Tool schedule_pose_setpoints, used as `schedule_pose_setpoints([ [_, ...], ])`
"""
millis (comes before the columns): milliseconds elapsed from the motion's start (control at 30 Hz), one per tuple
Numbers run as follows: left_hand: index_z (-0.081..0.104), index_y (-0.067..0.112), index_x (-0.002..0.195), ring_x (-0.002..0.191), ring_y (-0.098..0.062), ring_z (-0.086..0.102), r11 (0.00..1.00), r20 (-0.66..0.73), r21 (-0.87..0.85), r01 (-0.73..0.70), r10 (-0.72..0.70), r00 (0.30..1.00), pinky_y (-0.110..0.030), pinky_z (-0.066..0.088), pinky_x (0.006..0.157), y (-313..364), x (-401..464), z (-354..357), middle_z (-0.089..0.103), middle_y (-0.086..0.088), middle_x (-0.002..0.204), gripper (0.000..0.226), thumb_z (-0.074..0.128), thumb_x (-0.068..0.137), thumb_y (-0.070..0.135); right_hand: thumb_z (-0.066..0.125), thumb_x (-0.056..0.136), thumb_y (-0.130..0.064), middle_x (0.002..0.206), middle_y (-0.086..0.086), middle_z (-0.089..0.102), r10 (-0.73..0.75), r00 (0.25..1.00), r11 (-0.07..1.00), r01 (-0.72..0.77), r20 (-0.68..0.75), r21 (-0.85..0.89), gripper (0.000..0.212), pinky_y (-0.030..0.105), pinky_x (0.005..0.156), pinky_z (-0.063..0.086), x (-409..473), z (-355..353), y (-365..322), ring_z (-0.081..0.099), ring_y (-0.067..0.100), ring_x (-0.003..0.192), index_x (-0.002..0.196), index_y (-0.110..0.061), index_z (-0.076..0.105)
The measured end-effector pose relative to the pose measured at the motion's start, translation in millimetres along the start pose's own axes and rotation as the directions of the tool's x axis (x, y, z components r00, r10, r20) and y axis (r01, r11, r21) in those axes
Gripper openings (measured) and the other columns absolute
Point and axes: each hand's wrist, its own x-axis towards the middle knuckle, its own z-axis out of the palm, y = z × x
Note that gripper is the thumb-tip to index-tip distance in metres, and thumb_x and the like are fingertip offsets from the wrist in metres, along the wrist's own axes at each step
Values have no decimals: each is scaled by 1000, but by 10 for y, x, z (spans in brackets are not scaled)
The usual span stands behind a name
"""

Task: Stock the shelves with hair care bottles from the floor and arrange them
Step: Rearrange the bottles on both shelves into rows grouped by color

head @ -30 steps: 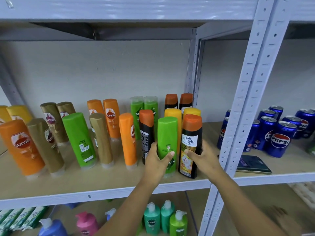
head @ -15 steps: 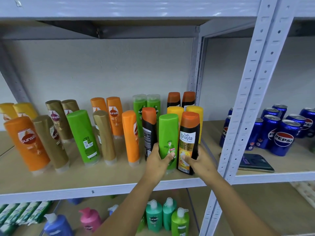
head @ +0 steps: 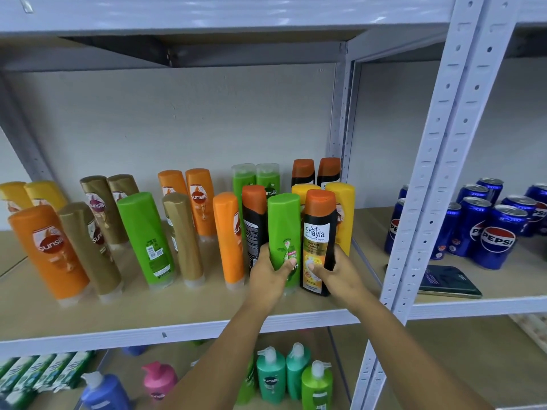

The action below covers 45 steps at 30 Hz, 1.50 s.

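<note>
The wooden shelf [head: 124, 309] runs across the middle of the frame, its white metal front edge passing just below the person's wrists. A bare strip of board lies between that edge and the front row of bottles, widest at the lower left. At right centre the perforated white upright [head: 438, 179] closes off the bay; a narrow patch of free board sits between it and the nearest bottles.

The left hand [head: 270, 281] grips the green bottle [head: 283, 232] low on its body, thumb pressed across the front label and fingers wrapped behind. The right hand [head: 336, 275] grips the black Safi Shayla bottle [head: 318, 238] near its base, thumb on the label, fingers curled round its right side. Both bottles stand upright at the front of the shelf, touching side by side, in the centre of the frame. Just behind them stand a black bottle with an orange cap [head: 254, 223] and yellow bottles [head: 343, 214], closely packed.

To the left, orange, gold and green bottles [head: 145, 238] stand in loose rows with gaps between them. In the right-hand bay, blue Pepsi cans [head: 497, 241] cluster near the back, with a dark phone [head: 447, 281] lying flat near the front edge. Pump bottles [head: 270, 377] stand on the shelf below.
</note>
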Motion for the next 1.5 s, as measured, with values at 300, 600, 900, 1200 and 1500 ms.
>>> schedule_pose_setpoints([
  [300,45,18,129,104,-11,58,1000,-34,29,-6,7,999,-28,49,92,-15,63,-42,60,7,114,46,66,89,22,66,88,-11,120,-11,58,0,1000,1000,0,6,-9,52,30,97,42,85,-43,16,54,9,114,133,-27,45],
  [600,47,25,125,98,-4,59,999,-23,24,27,-26,999,-18,47,83,-48,31,-66,60,16,105,42,68,88,26,66,88,-12,122,-11,57,-2,1000,999,2,3,-45,54,31,97,42,97,-41,29,53,8,114,135,-25,43],
  [900,43,17,133,98,-2,59,995,-52,84,55,-51,997,-28,50,92,-162,-176,-130,62,8,114,46,62,91,19,65,90,-22,112,-8,62,8,998,985,-20,-66,-169,39,23,82,43,-33,-26,43,56,8,99,126,-18,53],
  [1200,52,13,127,100,-12,55,992,-45,114,-57,63,997,-23,46,88,-33,-383,-355,58,2,118,33,54,94,11,62,90,-16,127,-1,59,-125,986,949,86,-111,-302,43,27,89,43,-320,-25,-23,56,17,115,132,-17,49],
  [1500,61,15,117,110,-21,55,922,-229,259,-287,347,909,-39,44,96,359,-295,-684,62,0,113,33,52,87,25,59,92,-19,112,-11,55,-335,923,904,259,-187,-339,32,35,94,46,-403,-143,-639,55,13,110,123,-22,54],
])
